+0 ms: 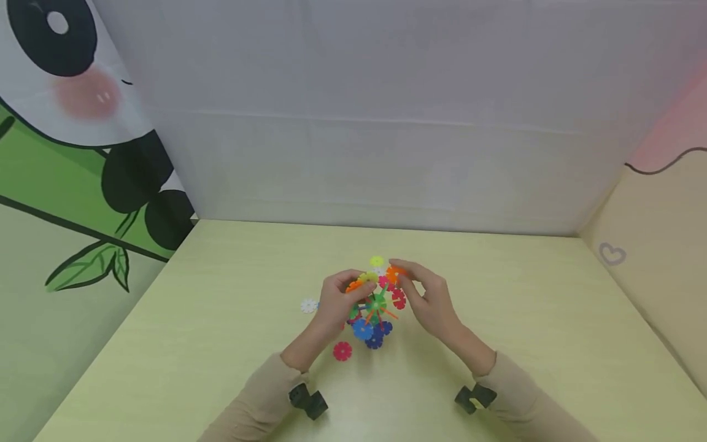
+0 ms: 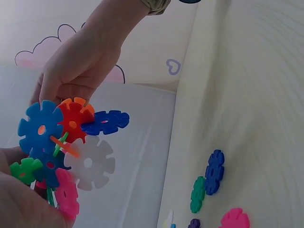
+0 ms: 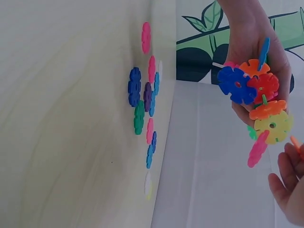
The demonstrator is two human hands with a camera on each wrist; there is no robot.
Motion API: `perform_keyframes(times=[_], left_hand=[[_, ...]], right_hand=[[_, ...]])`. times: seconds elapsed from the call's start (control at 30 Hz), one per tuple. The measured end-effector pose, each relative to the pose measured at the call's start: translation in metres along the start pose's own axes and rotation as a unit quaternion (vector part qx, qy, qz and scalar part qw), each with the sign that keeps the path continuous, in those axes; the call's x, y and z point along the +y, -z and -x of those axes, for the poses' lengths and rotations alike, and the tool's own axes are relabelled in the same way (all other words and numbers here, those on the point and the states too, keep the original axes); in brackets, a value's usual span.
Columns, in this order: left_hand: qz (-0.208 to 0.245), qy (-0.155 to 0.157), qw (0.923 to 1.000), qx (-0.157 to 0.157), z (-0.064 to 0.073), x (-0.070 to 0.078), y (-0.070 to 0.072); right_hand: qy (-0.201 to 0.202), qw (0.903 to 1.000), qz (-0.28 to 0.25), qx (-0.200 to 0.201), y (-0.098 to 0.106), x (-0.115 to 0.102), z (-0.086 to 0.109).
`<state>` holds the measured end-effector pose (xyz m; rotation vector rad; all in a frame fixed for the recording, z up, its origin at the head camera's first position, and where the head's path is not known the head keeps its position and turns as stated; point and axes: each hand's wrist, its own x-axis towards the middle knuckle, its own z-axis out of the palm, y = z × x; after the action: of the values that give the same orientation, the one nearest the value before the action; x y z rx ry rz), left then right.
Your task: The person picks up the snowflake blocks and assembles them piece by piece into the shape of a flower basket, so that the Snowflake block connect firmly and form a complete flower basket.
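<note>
My left hand (image 1: pixel 335 302) grips a cluster of interlocked snowflake discs (image 1: pixel 377 304) above the table. In the left wrist view a blue disc (image 2: pixel 41 127), a translucent white disc (image 2: pixel 90 163) and a pink disc (image 2: pixel 67 194) belong to this cluster. The right wrist view shows its yellow disc (image 3: pixel 273 126) and dark blue disc (image 3: pixel 236 85). To the right of the cluster, my right hand (image 1: pixel 432 302) pinches an orange snowflake disc (image 1: pixel 393 274) between thumb and fingertips. Only the edge of that orange disc (image 3: pixel 297 144) shows in the right wrist view.
Loose snowflake discs lie on the table (image 1: pixel 525 331) below the hands, among them a red-pink one (image 1: pixel 342 351), a white one (image 1: pixel 309 306) and a dark blue one (image 3: pixel 135 87). A pale wall (image 1: pixel 386 166) stands behind the table, with printed panels at both sides.
</note>
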<state>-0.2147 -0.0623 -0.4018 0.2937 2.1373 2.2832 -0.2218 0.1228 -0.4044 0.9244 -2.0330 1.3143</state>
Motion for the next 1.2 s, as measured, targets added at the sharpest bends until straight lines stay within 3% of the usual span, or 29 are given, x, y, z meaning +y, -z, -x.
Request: perform_keyframes(times=[0.23, 0.4, 0.5, 0.57, 0.67, 0.77, 0.83, 0.93, 1.07, 1.13, 1.2], left_hand=[[0.010, -0.007, 0.9999, -0.004, -0.001, 0.003, 0.002], [0.013, -0.014, 0.9997, -0.018, -0.001, 0.002, 0.003], [0.044, 0.017, 0.9984, -0.031, -0.002, 0.001, 0.006], [0.098, 0.057, 0.9923, -0.050, -0.003, 0.000, 0.009], [0.191, 0.116, 0.9713, -0.082, -0.004, 0.000, 0.014], [0.236, 0.135, 0.9557, -0.112, -0.003, 0.000, 0.017], [0.238, 0.135, 0.9543, -0.120, -0.002, -0.001, 0.018], [0.208, 0.125, 0.9636, -0.112, -0.001, -0.002, 0.022], [0.071, 0.091, 0.9920, -0.051, -0.002, -0.008, 0.033], [-0.005, 0.085, 0.9962, -0.016, -0.004, -0.011, 0.041], [-0.052, 0.088, 0.9948, 0.003, -0.006, -0.013, 0.049]], right_hand=[[0.011, 0.9990, 0.003, -0.043, 0.002, 0.005, 0.000], [0.032, 0.9986, 0.012, -0.040, 0.002, 0.005, -0.001], [0.025, 0.9993, 0.005, -0.027, 0.002, 0.001, -0.002], [0.007, 0.9999, -0.005, -0.013, 0.002, -0.004, -0.002], [-0.024, 0.9994, -0.023, 0.012, 0.003, -0.013, -0.005], [-0.046, 0.9980, -0.035, 0.027, 0.003, -0.021, -0.006], [-0.052, 0.9975, -0.039, 0.029, 0.003, -0.024, -0.005], [-0.059, 0.9974, -0.031, 0.029, 0.003, -0.021, -0.003], [-0.109, 0.9940, -0.006, -0.004, 0.005, 0.000, 0.002], [-0.165, 0.9847, -0.003, -0.056, 0.008, 0.016, 0.005], [-0.228, 0.9654, -0.007, -0.126, 0.010, 0.034, 0.009]])
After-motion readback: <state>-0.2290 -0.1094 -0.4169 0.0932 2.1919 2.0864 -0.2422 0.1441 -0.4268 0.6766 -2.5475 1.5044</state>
